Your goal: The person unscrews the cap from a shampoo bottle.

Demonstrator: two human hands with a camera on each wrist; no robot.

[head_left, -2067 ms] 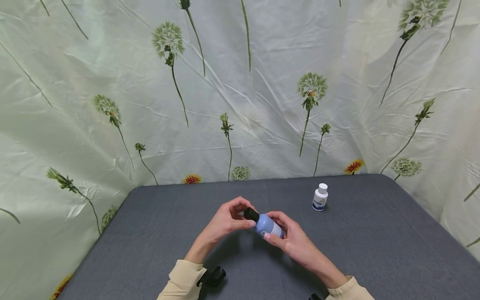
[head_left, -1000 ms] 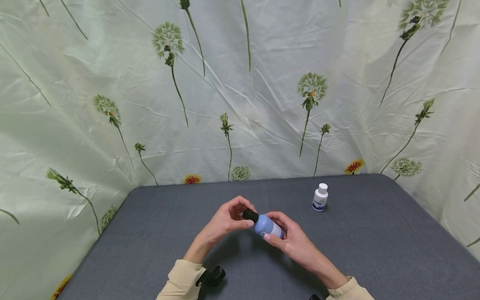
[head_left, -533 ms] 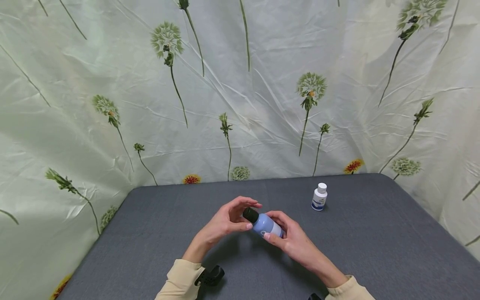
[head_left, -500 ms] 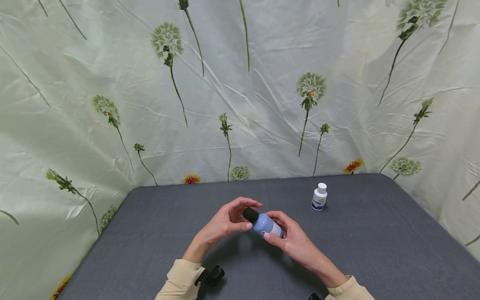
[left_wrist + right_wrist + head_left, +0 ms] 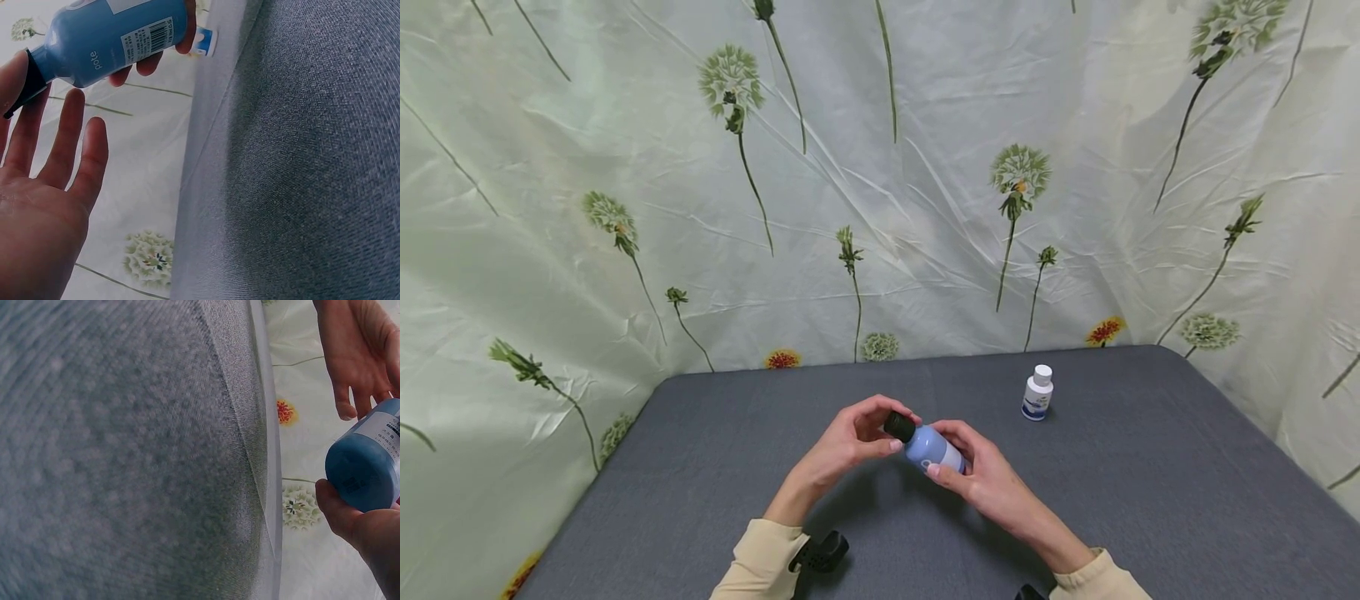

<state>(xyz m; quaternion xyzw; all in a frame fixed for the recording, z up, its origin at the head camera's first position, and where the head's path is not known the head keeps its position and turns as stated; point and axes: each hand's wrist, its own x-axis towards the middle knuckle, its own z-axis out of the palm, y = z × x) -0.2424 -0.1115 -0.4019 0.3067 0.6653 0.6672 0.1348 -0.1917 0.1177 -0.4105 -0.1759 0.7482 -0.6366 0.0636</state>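
A blue bottle [image 5: 934, 450] with a black cap [image 5: 899, 427] is held tilted above the grey table, its cap toward the upper left. My right hand [image 5: 996, 483] grips the bottle's body near its base. At the cap, the thumb and a finger of my left hand [image 5: 846, 442] pinch it from two sides. The left wrist view shows the cap [image 5: 34, 84] against the thumb, the other fingers stretched out, and a barcode label on the bottle [image 5: 106, 40]. In the right wrist view the round base of the bottle [image 5: 359, 478] faces the camera.
A small white bottle [image 5: 1037, 394] with a white cap and blue-marked label stands upright at the back right of the grey table [image 5: 715, 450]. Behind the table hangs a pale cloth [image 5: 925, 192] printed with flowers. A black wrist device [image 5: 826, 552] sits at the left cuff.
The left fingers lifted off the cap about half a second ago, opening wider, and have now closed on it again. The right hand's hold on the bottle stays the same.
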